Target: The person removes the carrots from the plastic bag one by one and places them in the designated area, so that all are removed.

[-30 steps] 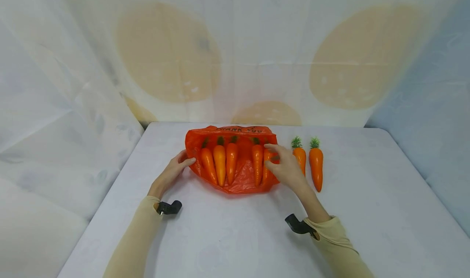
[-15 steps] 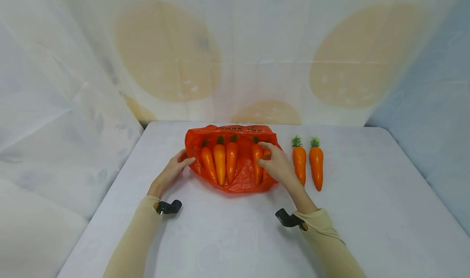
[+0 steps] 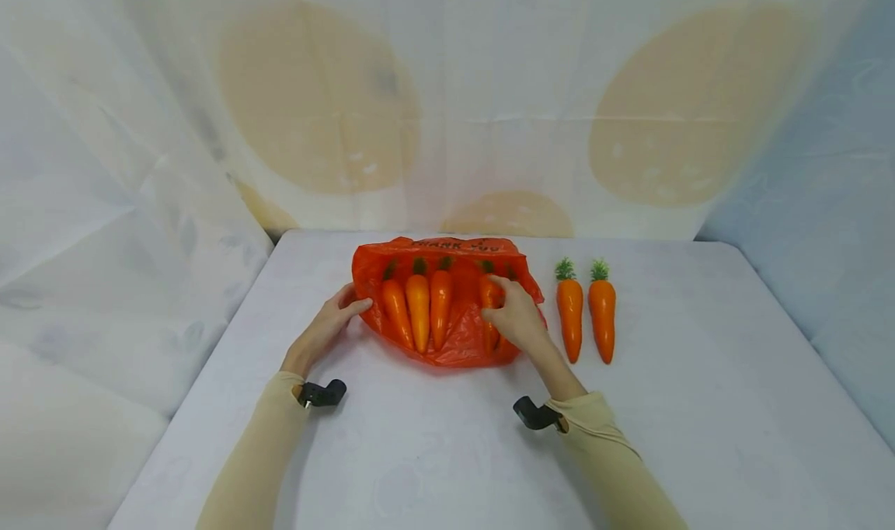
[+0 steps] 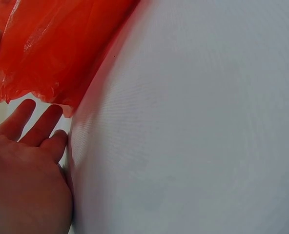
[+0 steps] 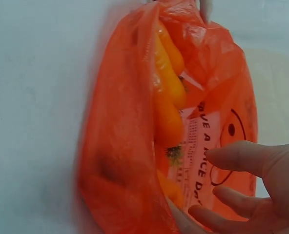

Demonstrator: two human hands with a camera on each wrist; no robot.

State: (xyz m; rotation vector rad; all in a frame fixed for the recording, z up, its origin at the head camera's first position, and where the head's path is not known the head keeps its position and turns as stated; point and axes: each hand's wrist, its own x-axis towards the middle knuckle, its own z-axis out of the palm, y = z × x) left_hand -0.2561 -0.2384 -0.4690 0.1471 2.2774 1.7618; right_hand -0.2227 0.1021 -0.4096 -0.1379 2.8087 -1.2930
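A: Right hand first?

B: Right hand (image 3: 516, 312) is at the mouth of the red bag (image 3: 464, 336). Thumb and fingers well apart, nothing visibly gripped. Contact with the near carrot (image 3: 490, 337) below it: can't tell.

A: Left?

B: Left hand (image 3: 327, 324) is at the bag's left edge, thumb over the rim. Wrist view has three fingers extended; pinch or just a prop, can't tell.

A: Step?

B: Bagging carrots, I'd say, probably settling one inside. Three carrots (image 3: 418, 305) lie side by side in the bag's left half; the near carrot is right of them, maybe another mostly under the hand.

A: Next move calls for?

B: My guess: lift the right hand clear, go right for the closer of two loose carrots (image 3: 569, 320), mouth propped on the left.

A: In the way?

B: Floppy right rim by the right wrist, could snag. Loose pair's just outside it.

A: Rest?

B: White table (image 3: 419, 460), black wrist mounts (image 3: 325, 394), patterned curtain (image 3: 503, 126) behind.
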